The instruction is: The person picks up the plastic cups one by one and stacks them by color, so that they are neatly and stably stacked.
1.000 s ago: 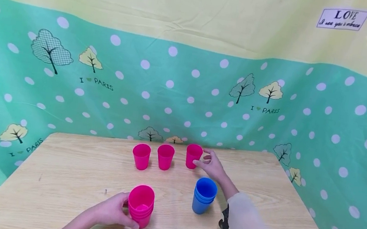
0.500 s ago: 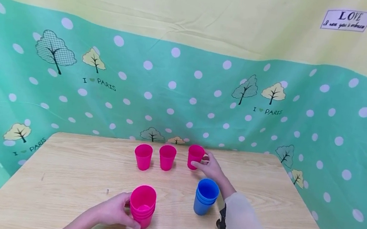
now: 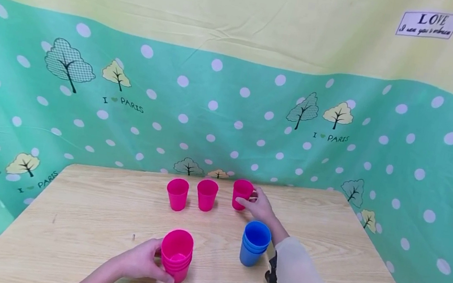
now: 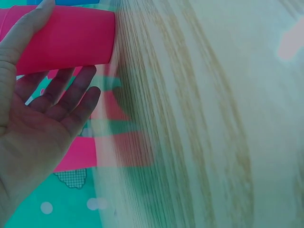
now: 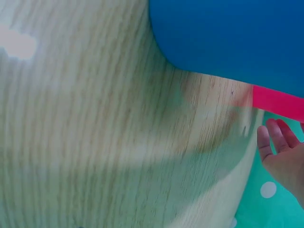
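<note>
My left hand [image 3: 142, 261] holds a stack of nested pink cups [image 3: 176, 256] standing upright near the front of the table. Its thumb lies along the near side, and the fingers reach round the far side, as the left wrist view shows with the pink stack [image 4: 71, 38]. Farther back, my right hand [image 3: 261, 208] grips a single upright pink cup [image 3: 241, 193], thumb in front and fingers behind. Between that arm and the left hand's stack stands a stack of blue cups [image 3: 252, 251]. In the right wrist view this blue stack [image 5: 232, 38] hides much of the pink cup [image 5: 278, 102].
Two single pink cups, a left one [image 3: 177, 195] and a right one [image 3: 206, 195], stand upright towards the table's back edge. Behind the wooden table [image 3: 81, 218] hangs a green and yellow curtain [image 3: 216, 87]. The right forearm passes close beside the blue stack.
My right hand's fingers have drawn in closer round the far pink cup. The left hand and its stack stay put; the head view has shifted slightly.
</note>
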`<state>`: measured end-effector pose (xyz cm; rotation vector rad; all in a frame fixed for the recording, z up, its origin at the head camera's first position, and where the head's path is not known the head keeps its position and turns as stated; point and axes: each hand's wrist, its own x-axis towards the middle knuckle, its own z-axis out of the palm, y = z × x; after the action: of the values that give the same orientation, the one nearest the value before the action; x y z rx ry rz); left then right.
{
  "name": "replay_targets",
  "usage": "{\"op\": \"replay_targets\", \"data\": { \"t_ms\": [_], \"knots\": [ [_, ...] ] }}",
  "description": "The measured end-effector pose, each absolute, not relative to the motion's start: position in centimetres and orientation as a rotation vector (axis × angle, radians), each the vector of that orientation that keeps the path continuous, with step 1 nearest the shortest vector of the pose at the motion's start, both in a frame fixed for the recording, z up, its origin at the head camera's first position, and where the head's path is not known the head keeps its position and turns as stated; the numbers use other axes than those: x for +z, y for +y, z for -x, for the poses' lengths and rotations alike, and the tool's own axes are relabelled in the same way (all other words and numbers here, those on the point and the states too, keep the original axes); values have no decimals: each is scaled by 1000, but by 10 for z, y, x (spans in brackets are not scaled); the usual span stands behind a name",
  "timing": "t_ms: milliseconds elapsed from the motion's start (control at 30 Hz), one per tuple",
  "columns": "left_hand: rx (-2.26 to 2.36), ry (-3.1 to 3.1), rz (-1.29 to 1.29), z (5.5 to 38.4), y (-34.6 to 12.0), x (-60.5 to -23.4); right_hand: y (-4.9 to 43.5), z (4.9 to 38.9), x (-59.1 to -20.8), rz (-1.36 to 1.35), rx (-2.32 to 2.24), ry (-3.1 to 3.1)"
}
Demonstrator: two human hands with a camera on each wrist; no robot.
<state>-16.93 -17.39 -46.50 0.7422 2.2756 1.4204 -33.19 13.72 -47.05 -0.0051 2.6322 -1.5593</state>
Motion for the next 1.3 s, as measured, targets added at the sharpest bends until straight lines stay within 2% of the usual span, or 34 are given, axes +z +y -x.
{"op": "replay_targets", "data": {
  "t_ms": [600,1300],
  "knots": [
    [1422,2280,-784,170,-176,-466,160,330,-458,32,-1606,2647],
    [1408,2280,-793,171,-174,-466,164,321,-434,118,-1602,2646]
  ]
}}
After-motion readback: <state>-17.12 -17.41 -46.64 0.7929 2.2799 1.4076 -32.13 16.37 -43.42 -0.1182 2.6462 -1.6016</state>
